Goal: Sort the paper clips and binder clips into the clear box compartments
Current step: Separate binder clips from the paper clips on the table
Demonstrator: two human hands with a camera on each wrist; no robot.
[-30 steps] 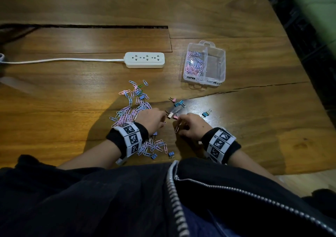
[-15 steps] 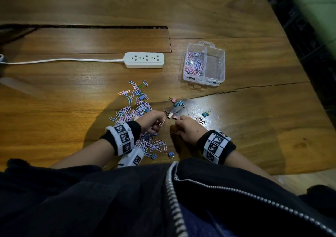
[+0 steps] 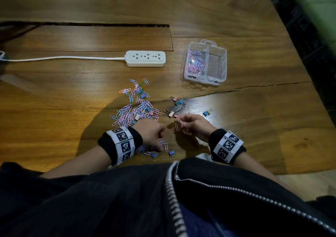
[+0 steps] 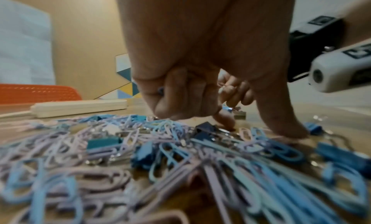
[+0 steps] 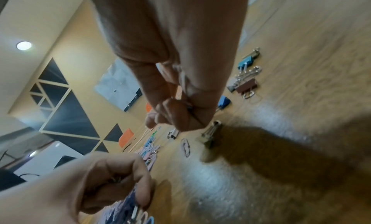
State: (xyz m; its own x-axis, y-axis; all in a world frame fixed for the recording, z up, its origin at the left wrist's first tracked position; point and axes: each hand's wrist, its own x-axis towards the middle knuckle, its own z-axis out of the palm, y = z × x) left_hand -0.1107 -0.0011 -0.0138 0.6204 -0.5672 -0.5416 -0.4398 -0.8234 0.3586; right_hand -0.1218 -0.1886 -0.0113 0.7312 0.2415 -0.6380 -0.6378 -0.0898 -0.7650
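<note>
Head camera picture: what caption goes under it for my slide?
Two hands, right hand pinching a pink paper clip, sort clips toward a clear box.

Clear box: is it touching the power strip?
Apart. The head view shows bare wood tabletop between the clear box, with paper clips in its left compartment, and the white power strip to its left.

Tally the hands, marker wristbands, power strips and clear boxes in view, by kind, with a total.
Hands: 2 (left hand gripping clips, right hand pinching a paper clip)
Marker wristbands: 2
Power strip: 1
Clear box: 1
Total: 6
</note>
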